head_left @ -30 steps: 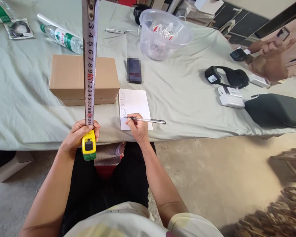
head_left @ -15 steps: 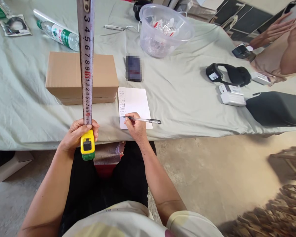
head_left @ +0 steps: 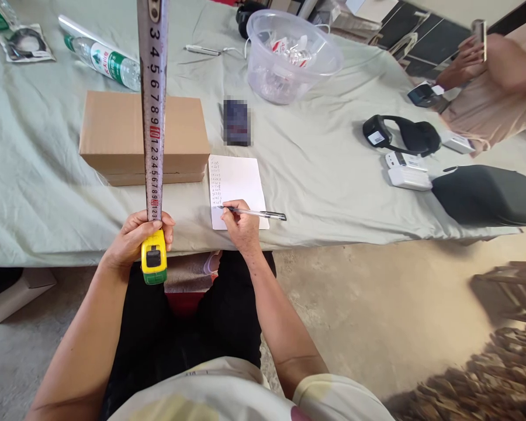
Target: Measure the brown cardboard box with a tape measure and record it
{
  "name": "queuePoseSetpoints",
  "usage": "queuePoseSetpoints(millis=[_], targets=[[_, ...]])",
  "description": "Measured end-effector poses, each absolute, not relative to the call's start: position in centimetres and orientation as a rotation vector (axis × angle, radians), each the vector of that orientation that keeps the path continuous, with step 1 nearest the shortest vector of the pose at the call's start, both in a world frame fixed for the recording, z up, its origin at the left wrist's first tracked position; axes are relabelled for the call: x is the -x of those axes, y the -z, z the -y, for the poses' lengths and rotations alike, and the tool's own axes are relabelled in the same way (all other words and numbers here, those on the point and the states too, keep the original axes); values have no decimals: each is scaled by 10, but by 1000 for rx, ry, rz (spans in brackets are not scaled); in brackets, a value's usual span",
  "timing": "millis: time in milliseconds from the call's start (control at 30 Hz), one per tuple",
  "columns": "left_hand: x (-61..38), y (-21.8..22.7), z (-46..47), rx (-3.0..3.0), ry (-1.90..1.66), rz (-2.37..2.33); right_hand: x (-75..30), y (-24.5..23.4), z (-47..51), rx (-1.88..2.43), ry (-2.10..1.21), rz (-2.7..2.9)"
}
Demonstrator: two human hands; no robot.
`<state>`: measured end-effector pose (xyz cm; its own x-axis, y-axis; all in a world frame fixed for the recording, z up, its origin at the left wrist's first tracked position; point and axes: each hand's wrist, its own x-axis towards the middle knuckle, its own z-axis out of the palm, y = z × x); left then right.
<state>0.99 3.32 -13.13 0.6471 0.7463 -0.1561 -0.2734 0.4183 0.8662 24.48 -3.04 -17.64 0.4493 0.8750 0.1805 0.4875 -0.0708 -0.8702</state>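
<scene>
My left hand (head_left: 134, 237) is closed around a yellow and green tape measure (head_left: 155, 257) at the table's front edge. Its metal blade (head_left: 153, 117) stretches up out of the top of the view, passing in front of a brown cardboard box (head_left: 184, 126). In my right hand (head_left: 242, 228) I grip a pen (head_left: 263, 215), its tip on a white sheet of paper (head_left: 241, 181). Rows of small handwriting run down the paper's left side, and the pen tip touches the lowest row. Beyond the paper lies a dark, blurred-out object (head_left: 237, 123).
A clear plastic tub (head_left: 263, 76) with wrapped items stands at the back. Behind the box lies a water bottle (head_left: 109, 61). To the right are a black headset (head_left: 403, 134), white devices (head_left: 407, 175) and a dark grey case (head_left: 486, 196). Another person (head_left: 508, 82) holds a phone at the far right.
My pen tip has moved slightly along the lowest written row, leaving a little more ink. The other person's hand and phone have turned and shifted left. My left hand keeps its hold.
</scene>
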Motion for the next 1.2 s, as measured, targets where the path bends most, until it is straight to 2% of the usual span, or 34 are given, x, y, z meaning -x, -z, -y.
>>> queuePoseSetpoints(millis=[1200], targets=[[-10, 131, -33, -927, -681, -581, -244, 173, 34, 1741, -397, 1091]])
